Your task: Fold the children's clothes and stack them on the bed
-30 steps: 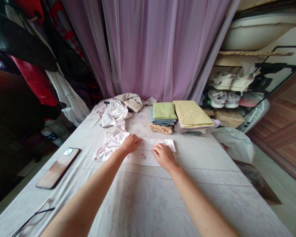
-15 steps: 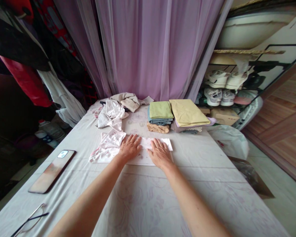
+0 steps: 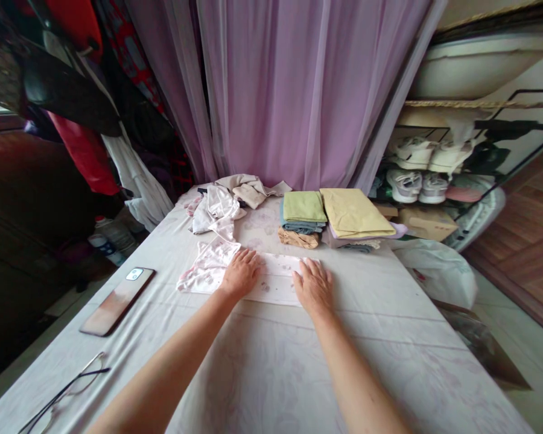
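White cotton with a small pink print: this thin garment (image 3: 276,278) lies on the pale flowered bed sheet (image 3: 262,374), in the middle of the view, and it is partly folded into a long flat strip. Both hands rest on it with palms down and fingers spread, gripping nothing. The left hand (image 3: 241,274) is on its middle part and the right hand (image 3: 314,286) on its 3 o'clock end. I judge the step to be pressing the fold smooth. A further fold would call for pinching one end and laying it over with the edges matched.

The cloth looks soft, light and a little creased. The part at 9 o'clock from the left hand is bunched, not yet flat. At 12 o'clock from the hands is a green folded cloth (image 3: 304,206), and at 11 o'clock a heap of unfolded pale clothes (image 3: 221,205).
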The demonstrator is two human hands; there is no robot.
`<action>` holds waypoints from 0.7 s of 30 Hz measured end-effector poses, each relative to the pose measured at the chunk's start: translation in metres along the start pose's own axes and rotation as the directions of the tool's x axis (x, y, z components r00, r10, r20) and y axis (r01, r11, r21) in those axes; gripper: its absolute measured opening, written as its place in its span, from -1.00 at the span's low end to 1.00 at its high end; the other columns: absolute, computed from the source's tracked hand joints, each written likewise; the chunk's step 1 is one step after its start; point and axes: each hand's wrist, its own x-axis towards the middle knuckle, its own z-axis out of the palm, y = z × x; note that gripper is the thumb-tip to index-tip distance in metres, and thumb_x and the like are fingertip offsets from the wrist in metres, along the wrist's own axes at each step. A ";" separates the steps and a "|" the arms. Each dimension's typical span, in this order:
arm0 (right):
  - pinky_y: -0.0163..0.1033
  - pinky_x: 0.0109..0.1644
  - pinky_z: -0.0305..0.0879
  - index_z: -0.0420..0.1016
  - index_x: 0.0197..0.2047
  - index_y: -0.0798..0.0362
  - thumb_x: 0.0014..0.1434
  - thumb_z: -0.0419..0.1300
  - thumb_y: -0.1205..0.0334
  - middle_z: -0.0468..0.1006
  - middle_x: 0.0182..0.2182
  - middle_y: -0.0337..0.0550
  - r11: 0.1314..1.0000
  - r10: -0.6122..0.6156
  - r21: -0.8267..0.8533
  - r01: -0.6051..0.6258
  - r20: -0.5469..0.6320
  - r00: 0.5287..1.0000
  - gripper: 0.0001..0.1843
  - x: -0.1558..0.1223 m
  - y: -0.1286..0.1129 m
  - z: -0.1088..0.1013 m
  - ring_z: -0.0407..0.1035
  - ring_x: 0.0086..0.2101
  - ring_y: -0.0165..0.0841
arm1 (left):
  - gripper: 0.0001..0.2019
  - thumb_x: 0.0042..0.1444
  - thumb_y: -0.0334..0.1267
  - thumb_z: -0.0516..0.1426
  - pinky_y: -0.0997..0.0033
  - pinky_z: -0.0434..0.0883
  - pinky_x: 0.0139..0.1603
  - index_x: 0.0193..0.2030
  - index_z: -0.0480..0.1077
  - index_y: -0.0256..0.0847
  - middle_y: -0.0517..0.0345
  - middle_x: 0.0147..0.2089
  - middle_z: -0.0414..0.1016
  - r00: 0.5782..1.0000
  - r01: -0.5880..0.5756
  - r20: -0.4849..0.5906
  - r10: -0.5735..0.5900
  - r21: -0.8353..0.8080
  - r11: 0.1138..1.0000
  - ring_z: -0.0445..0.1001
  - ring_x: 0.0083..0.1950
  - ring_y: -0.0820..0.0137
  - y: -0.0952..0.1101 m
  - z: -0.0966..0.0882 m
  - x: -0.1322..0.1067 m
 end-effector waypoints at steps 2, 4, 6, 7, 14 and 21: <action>0.10 0.22 0.06 0.43 0.15 0.04 0.35 -0.06 0.11 0.40 0.19 0.07 1.000 -0.017 0.003 0.017 -0.037 0.999 -0.57 -0.001 0.003 0.001 0.20 0.20 -0.10 | -0.68 0.29 -0.26 0.00 0.12 0.29 0.27 0.10 0.44 -0.19 -0.08 0.13 0.50 0.998 0.002 -0.070 -0.004 -0.036 0.999 0.41 0.19 0.19 -0.018 -0.015 -0.012; 0.03 0.19 0.10 0.46 0.11 0.03 0.34 -0.05 0.12 0.44 0.16 0.05 0.999 -0.039 -0.007 0.039 -0.071 0.997 -0.59 -0.002 0.005 0.003 0.24 0.16 -0.13 | -0.70 0.27 -0.28 -0.01 0.15 0.36 0.17 0.02 0.48 -0.18 -0.04 0.04 0.54 0.979 0.149 -0.136 -0.152 -0.036 0.988 0.47 0.08 0.20 -0.045 -0.033 -0.026; -0.03 0.15 0.13 0.49 0.07 0.02 0.34 -0.04 0.13 0.47 0.13 0.03 0.998 -0.058 -0.029 0.055 -0.103 0.993 -0.62 -0.002 0.006 0.005 0.27 0.13 -0.17 | -0.69 0.24 -0.29 -0.01 0.21 0.37 0.10 0.00 0.49 -0.20 -0.06 0.02 0.55 0.894 0.413 -0.172 -0.413 -0.040 0.910 0.48 0.05 0.19 -0.076 -0.050 -0.037; -0.05 0.14 0.14 0.49 0.05 0.01 0.33 -0.04 0.13 0.48 0.12 0.02 0.997 -0.062 -0.041 0.058 -0.112 0.992 -0.62 -0.001 0.005 0.005 0.28 0.12 -0.17 | -0.67 0.25 -0.27 -0.03 0.28 0.39 0.03 0.02 0.47 -0.21 -0.06 0.03 0.55 0.826 0.543 -0.147 -0.544 -0.051 0.838 0.50 0.03 0.21 -0.091 -0.058 -0.042; -0.05 0.13 0.16 0.52 0.00 0.04 0.33 -0.01 0.16 0.51 0.09 0.00 0.995 -0.085 -0.053 0.080 -0.094 0.992 -0.66 -0.002 0.004 0.007 0.31 0.11 -0.17 | -0.61 0.24 -0.01 -0.02 0.46 0.25 -0.41 -0.19 0.55 -0.19 0.10 -0.41 0.60 0.703 0.706 0.165 -0.692 -0.043 0.707 0.54 -0.35 0.30 -0.126 -0.072 -0.041; -0.12 0.09 0.21 0.56 -0.09 0.05 0.33 -0.03 0.18 0.56 0.03 -0.04 0.993 -0.114 -0.025 0.112 -0.118 0.986 -0.66 -0.001 0.008 0.009 0.36 0.05 -0.21 | -0.72 0.17 -0.11 0.08 0.43 0.35 -0.26 -0.14 0.57 -0.12 0.08 -0.14 0.64 0.803 0.591 0.175 -0.570 -0.115 0.798 0.57 -0.16 0.24 -0.111 -0.058 -0.030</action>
